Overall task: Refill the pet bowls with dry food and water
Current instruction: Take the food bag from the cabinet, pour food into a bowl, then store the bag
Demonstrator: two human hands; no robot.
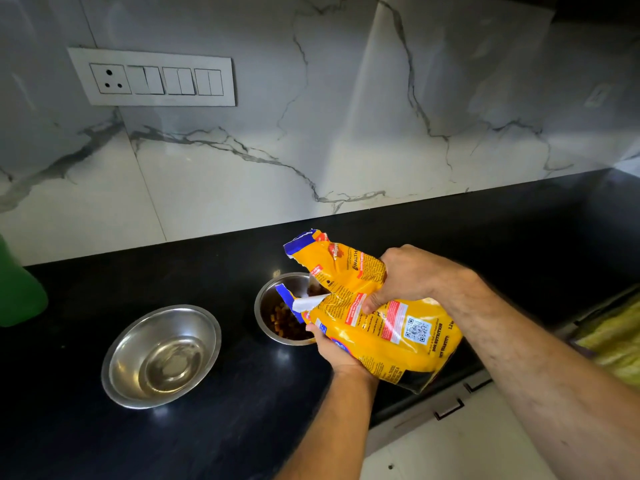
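Kibble bag (377, 317), yellow, torn open at the top: we hold it tilted over the right-hand steel bowl (268, 327), at about 5 o'clock of the view's centre. Our left hand (334, 348) cups the bag from beneath near its mouth, fingers wrapped on the foil. Our right hand (398, 278) grips the crumpled neck from above, fingers clenched on it.

Dry food (282, 322): brown pieces already lie in that bowl; how full it is we cannot tell, since the bag covers part of it.

Handling note, our judgement: we should keep the torn blue flap (287, 299) inside the rim, raise the bag's base slowly with the left hand, and let the right hand throttle the neck so the pieces come in a trickle and do not overshoot.

Second steel bowl (162, 356): at 9 o'clock of the first, apart from it. It may hold clear water; the sheen leaves this unsure.

Tabletop (225, 427): black, glossy. Green object (19, 292) at the far 9 o'clock edge, only partly in view. Switch panel (152, 77) on the marble wall at 11 o'clock. Drawer fronts (446, 407) at 4 o'clock.

Obstruction: the loose upper flap may deflect falling pieces.
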